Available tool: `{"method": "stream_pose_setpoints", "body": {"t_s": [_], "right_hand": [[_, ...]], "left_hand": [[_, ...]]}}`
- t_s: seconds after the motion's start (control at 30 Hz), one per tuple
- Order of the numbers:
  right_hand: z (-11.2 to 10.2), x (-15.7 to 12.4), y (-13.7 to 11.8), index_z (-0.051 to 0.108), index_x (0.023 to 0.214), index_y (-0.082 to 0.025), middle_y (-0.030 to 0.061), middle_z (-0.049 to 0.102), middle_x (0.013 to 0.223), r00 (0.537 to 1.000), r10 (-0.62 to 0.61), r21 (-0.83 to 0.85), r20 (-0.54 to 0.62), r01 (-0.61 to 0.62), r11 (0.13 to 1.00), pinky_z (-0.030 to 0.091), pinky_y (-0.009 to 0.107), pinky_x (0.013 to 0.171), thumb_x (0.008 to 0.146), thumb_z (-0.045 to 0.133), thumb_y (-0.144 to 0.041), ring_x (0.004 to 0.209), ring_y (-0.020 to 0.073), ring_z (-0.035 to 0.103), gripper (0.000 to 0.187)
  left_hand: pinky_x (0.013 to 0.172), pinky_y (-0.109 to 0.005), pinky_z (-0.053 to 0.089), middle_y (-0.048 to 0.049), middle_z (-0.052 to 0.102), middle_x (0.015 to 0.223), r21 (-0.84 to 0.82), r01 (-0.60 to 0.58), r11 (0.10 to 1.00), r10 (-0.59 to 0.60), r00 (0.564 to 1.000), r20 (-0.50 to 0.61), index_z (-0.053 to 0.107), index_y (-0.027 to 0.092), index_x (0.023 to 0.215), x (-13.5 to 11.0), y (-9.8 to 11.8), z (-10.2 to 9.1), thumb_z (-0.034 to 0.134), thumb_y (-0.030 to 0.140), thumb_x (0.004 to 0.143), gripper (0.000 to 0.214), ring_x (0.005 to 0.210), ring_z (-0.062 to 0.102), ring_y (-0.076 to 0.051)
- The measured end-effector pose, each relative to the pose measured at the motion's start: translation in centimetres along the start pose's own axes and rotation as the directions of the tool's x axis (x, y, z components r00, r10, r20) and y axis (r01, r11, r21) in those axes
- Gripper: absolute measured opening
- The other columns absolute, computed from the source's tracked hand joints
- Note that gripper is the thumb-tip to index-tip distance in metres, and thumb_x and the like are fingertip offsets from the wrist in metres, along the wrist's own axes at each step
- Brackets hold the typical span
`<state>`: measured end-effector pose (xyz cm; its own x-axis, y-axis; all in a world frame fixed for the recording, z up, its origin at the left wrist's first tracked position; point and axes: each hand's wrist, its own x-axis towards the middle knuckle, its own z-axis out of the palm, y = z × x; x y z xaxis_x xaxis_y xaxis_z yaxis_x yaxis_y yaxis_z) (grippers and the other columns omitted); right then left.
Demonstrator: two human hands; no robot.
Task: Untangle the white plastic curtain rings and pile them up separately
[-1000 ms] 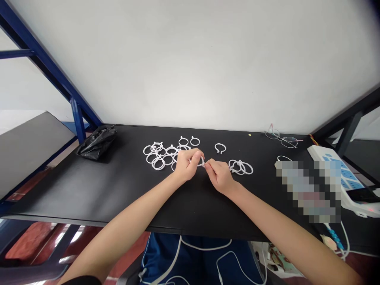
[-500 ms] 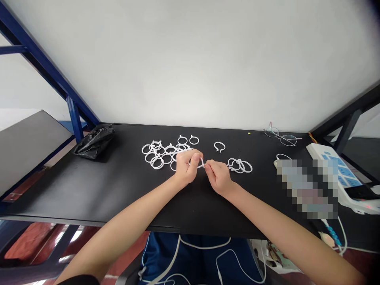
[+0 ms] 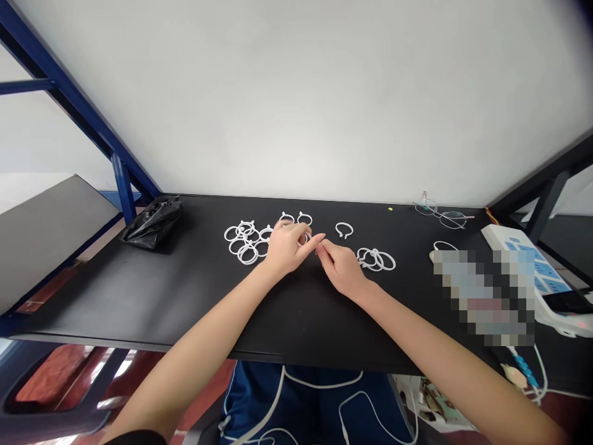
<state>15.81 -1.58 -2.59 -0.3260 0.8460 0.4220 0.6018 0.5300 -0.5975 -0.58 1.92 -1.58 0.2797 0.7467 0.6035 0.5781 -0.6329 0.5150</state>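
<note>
My left hand is curled above the desk, its thumb stretched out to the right. A white plastic ring shows partly between its fingers and thumb. My right hand is closed in a pinch, its fingertips meeting the tip of the left thumb. What shows of the ring at that pinch is mostly hidden. Left of my hands lies a cluster of white rings, partly covered by the left hand. Beyond the right hand is a single open ring with knobbed ends. Several linked or overlapping rings lie to its right.
On the black desk, a crumpled black plastic bag lies at far left. Glasses rest near the wall. At right are a blurred-out device and a white power strip. White cables cross my lap.
My left hand has opened its thumb outward and turned over the ring, covering more of the cluster. My right hand keeps its pinch. The view has shifted slightly.
</note>
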Motion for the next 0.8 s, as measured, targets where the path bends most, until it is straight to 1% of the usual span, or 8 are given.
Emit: {"method": "stream_pose_setpoints", "body": {"t_s": [0.07,0.13,0.23,0.3,0.4,0.53,0.67,0.8], "right_hand": [[-0.2,0.3,0.2,0.051,0.078,-0.023,0.0032,0.057,0.074,1.0,-0.007,-0.072,-0.026,0.005,0.997,0.041,0.031,0.065,0.099,0.036,-0.031,0.067,0.0184,0.055,0.027],[-0.3,0.4,0.7,0.057,0.087,-0.022,0.009,0.063,0.095,0.997,-0.037,-0.163,-0.069,0.026,0.986,0.044,0.038,0.081,0.097,0.042,-0.03,0.091,0.0244,0.059,0.02],[-0.4,0.4,1.9,0.06,0.101,-0.019,0.0171,0.054,0.129,0.996,-0.017,-0.339,-0.083,-0.012,0.941,0.035,0.052,0.1,0.093,0.05,-0.032,0.122,0.0346,0.048,0.018],[-0.5,0.4,2.6,0.06,0.108,-0.016,0.0211,0.048,0.138,0.998,0.038,-0.425,-0.05,-0.055,0.903,0.031,0.059,0.104,0.091,0.053,-0.034,0.129,0.0394,0.041,0.026],[-0.7,0.4,2.8,0.061,0.112,-0.013,0.022,0.053,0.134,0.996,0.079,-0.458,0.042,-0.051,0.888,0.035,0.058,0.102,0.091,0.053,-0.033,0.125,0.039,0.047,0.03],[-1.0,0.6,1.9,0.064,0.106,-0.016,0.0132,0.067,0.113,0.993,0.05,-0.381,0.105,-0.006,0.924,0.047,0.044,0.091,0.09,0.048,-0.014,0.104,0.0288,0.061,0.022],[-0.9,0.6,1.5,0.066,0.094,-0.019,0.0067,0.07,0.089,0.998,0.031,-0.274,0.064,-0.012,0.962,0.052,0.036,0.073,0.086,0.049,-0.007,0.084,0.0232,0.064,0.023],[-0.6,0.5,1.8,0.065,0.09,-0.019,0.0056,0.069,0.087,0.999,-0.039,-0.167,-0.02,0.035,0.985,0.053,0.035,0.073,0.085,0.051,-0.005,0.079,0.0215,0.065,0.02]], "left_hand": [[0.102,-0.047,0.032,0.0002,0.059,0.059,0.167,-0.003,0.986,0.001,1.0,0.015,0.06,0.018,0.074,0.2,-0.6,0.0,0.049,0.051,0.092,0.04,0.07,0.056,-0.018],[0.106,-0.051,0.028,-0.0007,0.061,0.062,0.239,-0.01,0.971,-0.005,0.998,0.062,0.06,0.018,0.077,0.2,-1.2,0.3,0.05,0.049,0.092,0.037,0.078,0.057,-0.02],[0.105,-0.049,0.029,-0.0018,0.064,0.07,0.261,-0.048,0.964,0.013,0.99,0.137,0.06,0.018,0.078,-0.1,-1.8,0.8,0.051,0.05,0.092,0.036,0.08,0.056,-0.019],[0.104,-0.048,0.03,-0.0022,0.065,0.075,0.272,-0.067,0.96,0.025,0.988,0.154,0.059,0.017,0.077,-0.2,-1.9,1.0,0.054,0.05,0.09,0.036,0.081,0.056,-0.019],[0.103,-0.047,0.031,-0.0028,0.065,0.077,0.299,-0.061,0.952,0.015,0.988,0.152,0.059,0.018,0.077,-0.3,-1.9,1.1,0.059,0.05,0.087,0.034,0.084,0.056,-0.021],[0.099,-0.044,0.035,-0.0038,0.065,0.079,0.346,-0.015,0.938,-0.016,0.996,0.086,0.06,0.019,0.079,-0.1,-1.7,0.9,0.061,0.05,0.086,0.032,0.085,0.056,-0.022],[0.097,-0.042,0.036,-0.004,0.064,0.082,0.359,0.002,0.933,-0.016,0.999,0.036,0.059,0.02,0.08,0.0,-1.4,0.9,0.058,0.041,0.089,0.024,0.088,0.056,-0.022],[0.097,-0.04,0.036,-0.004,0.064,0.09,0.334,-0.025,0.942,0.015,0.999,0.031,0.058,0.02,0.088,-0.1,-0.9,0.9,0.053,0.025,0.091,0.008,0.092,0.057,-0.022]]}}
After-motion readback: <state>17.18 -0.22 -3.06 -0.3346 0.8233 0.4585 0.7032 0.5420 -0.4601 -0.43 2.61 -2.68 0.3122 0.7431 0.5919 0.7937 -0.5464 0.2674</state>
